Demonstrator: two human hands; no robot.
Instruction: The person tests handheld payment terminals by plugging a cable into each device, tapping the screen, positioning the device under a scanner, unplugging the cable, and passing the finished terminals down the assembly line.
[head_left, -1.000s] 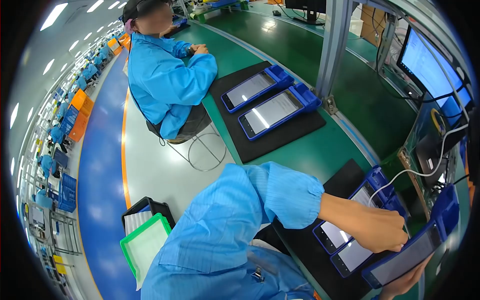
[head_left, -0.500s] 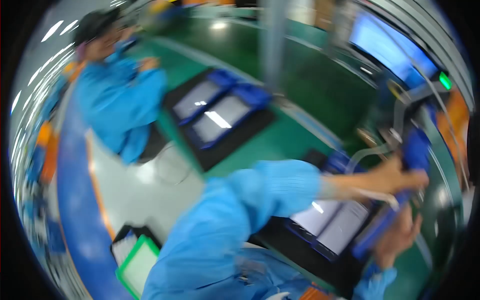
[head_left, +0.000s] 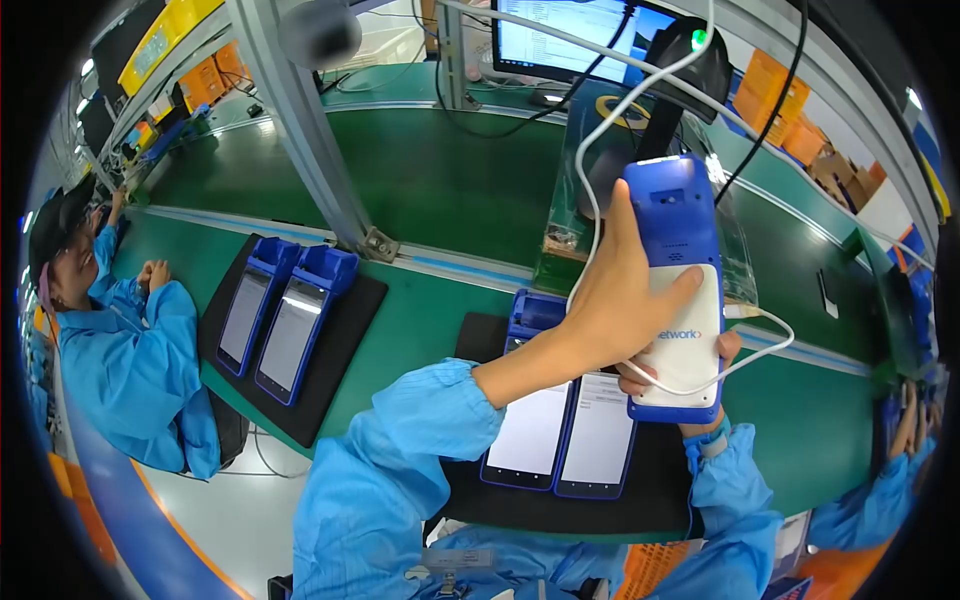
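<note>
A blue and white handheld payment terminal (head_left: 668,235) is held up, its back towards me and tilted slightly. My left hand (head_left: 622,290) grips its left side, thumb across the white back. Lower down, my right hand (head_left: 728,348) wraps round from beneath, with fingertips showing at both edges. A white cable (head_left: 785,345) plugs into the terminal's right side and loops over its lower part. Below it, two similar terminals, one on the left (head_left: 525,430) and one on the right (head_left: 597,440), lie lit screen-up on a black mat (head_left: 560,515).
A second mat (head_left: 345,350) holds two more terminals (head_left: 292,345). Behind my hands stands a black scanner-like device (head_left: 690,65) with a green light, near a monitor (head_left: 580,40). Cables hang ahead. A co-worker (head_left: 130,340) sits at left; another person's sleeve (head_left: 865,500) shows at right.
My view has turned right and steadied. The terminal, blurred and edge-on before, now shows its back; both hands still hold it.
</note>
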